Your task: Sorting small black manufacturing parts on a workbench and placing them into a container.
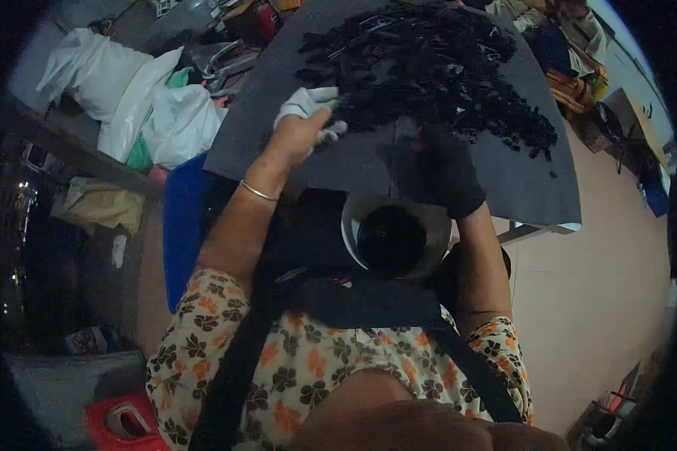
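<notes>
A heap of small black pieces (429, 68), too dark to tell their kind, lies spread over a grey-covered table (278, 161). My left hand (308, 119), in a white glove, is at the heap's left edge. Its fingers are apart, and I see nothing held between them. My right hand (440, 171), in a black glove, hovers over the table's near edge. Motion and dark colour smear its fingers, so any held piece is hidden. Just below it, a white bucket (349, 233) stands against the table, with dark contents inside.
White plastic sacks (169, 124) are piled left of the table, beside a blue panel (179, 233). A red plastic object (124, 422) sits at lower left. Another person (583, 37) is at the far right, near a basket (605, 128).
</notes>
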Action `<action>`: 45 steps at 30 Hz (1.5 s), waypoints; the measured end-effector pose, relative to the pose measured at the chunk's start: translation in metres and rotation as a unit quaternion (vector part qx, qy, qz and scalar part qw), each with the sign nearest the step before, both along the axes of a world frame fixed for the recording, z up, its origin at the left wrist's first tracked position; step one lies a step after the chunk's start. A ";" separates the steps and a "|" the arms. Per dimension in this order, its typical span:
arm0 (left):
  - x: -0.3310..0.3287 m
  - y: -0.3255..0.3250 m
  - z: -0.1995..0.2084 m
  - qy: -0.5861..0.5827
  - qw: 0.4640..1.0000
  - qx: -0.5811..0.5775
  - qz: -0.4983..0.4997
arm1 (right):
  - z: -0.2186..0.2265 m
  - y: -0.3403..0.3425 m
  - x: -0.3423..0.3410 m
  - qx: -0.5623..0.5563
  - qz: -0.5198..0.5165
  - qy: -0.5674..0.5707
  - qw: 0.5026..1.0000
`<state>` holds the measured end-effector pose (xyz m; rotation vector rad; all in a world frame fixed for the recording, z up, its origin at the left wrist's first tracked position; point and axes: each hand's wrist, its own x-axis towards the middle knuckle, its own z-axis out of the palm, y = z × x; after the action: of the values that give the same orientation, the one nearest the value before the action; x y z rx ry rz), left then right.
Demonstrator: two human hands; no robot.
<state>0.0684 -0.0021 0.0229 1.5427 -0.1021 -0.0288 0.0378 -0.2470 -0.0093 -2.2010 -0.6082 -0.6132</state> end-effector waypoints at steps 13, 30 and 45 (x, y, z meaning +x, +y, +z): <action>-0.056 -0.027 0.019 0.069 0.978 -0.083 -0.179 | 0.007 0.017 -0.021 -0.037 0.096 -0.185 0.977; -0.065 -0.034 0.007 -0.010 0.990 -0.033 -0.137 | 0.016 0.018 -0.028 -0.039 0.083 -0.164 0.982; -0.074 -0.049 0.009 -0.420 0.829 0.368 -0.031 | 0.016 0.041 -0.039 0.336 0.100 0.258 0.900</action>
<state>-0.0056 -0.0512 0.0324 2.2245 -0.9362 0.6401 -0.0008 -0.2065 0.0068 -1.5201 -0.2701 -0.0795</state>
